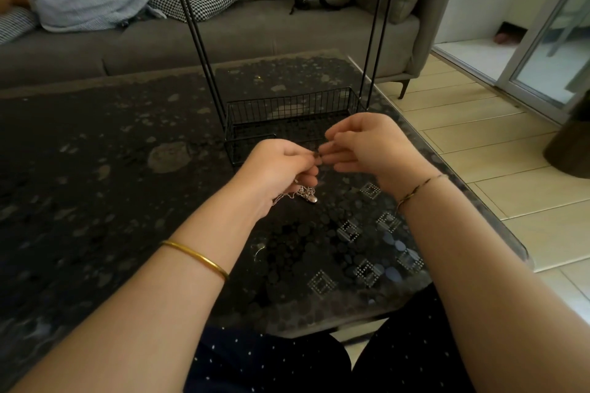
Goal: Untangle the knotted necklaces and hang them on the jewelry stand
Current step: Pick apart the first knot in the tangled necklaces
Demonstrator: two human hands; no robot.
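My left hand (281, 166) and my right hand (367, 140) meet fingertip to fingertip just above the dark table, in front of the jewelry stand. Both pinch a thin chain between thumb and fingers. A silver necklace (306, 195) with a small pendant hangs from under my left hand and touches the table. The black wire jewelry stand (287, 112) has a basket base and tall thin uprights rising out of view at the top. How the chains are knotted is hidden by my fingers.
The dark patterned glass table (127, 169) fills the foreground; its right edge runs near my right forearm. A grey sofa (255, 32) with a patterned cushion, clothes and a backpack stands behind. Tiled floor lies to the right.
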